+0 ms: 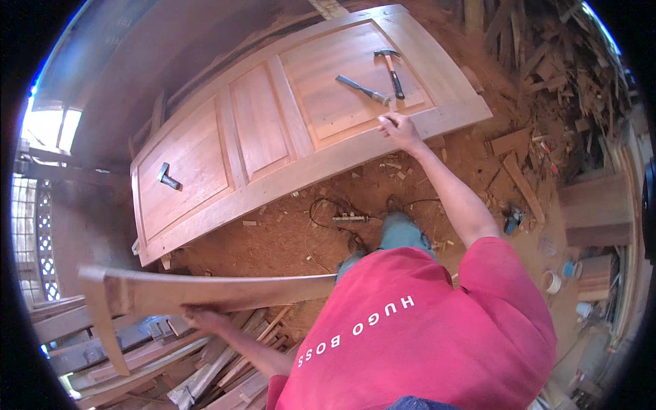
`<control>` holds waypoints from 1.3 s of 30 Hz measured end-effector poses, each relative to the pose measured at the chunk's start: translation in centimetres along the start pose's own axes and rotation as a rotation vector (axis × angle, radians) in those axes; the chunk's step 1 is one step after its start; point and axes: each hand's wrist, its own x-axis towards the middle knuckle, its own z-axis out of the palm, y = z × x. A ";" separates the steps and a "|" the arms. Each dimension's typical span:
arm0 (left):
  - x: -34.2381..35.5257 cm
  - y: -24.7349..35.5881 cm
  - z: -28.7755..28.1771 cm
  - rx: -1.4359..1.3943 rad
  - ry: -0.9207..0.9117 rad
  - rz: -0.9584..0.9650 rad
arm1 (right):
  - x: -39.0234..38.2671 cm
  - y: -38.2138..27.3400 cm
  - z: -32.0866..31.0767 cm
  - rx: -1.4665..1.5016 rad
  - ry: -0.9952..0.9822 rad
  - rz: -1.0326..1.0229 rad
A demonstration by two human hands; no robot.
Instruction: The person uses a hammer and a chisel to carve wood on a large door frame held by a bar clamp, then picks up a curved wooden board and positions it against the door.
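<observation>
A long wooden board (225, 290), with a shorter piece joined at its far left end, is held up at my left side. My left hand (205, 318) grips its lower edge; the fingers are partly hidden and blurred. My right hand (400, 130) is closed over the near edge of a panelled wooden door (321, 147), its fingers curled together. Whether anything small is in them I cannot make out. Just beyond lie a chisel (362, 89) and a claw hammer (392, 74), both on the door's right panel. A short metal-headed tool (168, 177) rests on the left panel.
A power strip (350, 219) with a dark cable lies on the dusty floor by my feet. Stacked timber (157, 348) fills the lower left. Wood scraps (540, 75) are heaped at the upper right. Tins (551, 281) and a blue-and-black tool (513, 220) sit on the right.
</observation>
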 end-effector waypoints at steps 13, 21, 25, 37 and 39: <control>-7.0 18.9 -9.4 0.073 0.663 0.187 | 21.5 19.6 -4.1 -0.723 0.327 0.171; -18.1 23.2 -10.1 0.198 1.135 0.259 | 28.4 21.5 -7.3 -0.762 -0.005 0.144; -21.9 22.1 -18.0 -0.113 1.172 0.209 | 30.4 16.5 -9.2 -0.322 -0.099 0.375; -20.6 7.9 -8.3 -0.571 1.095 -0.163 | 3.7 -11.1 4.1 0.234 -0.469 0.206; -18.8 5.0 -7.7 -0.623 1.004 -0.192 | 0.5 -10.6 6.9 -0.095 -0.545 -0.242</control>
